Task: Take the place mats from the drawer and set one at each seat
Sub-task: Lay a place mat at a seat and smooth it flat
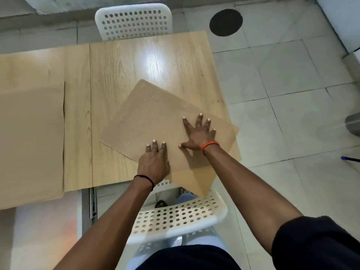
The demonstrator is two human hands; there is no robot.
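Hands [175,147] flat on place mat [148,121] — skewed, overhanging table [120,61]

— Hidden under the left hand [153,162]: part of the near edge of the place mat [155,121]. Its near corner hangs off the table [120,59], covering part of the near chair [175,217].

— And at the left?

— A second mat [29,143], cut off by the picture's left edge, blurred, pattern impossible to read. Far chair [134,21] mostly hidden behind the table. Grey object [353,123] at the right edge, cropped; possibly a bin.
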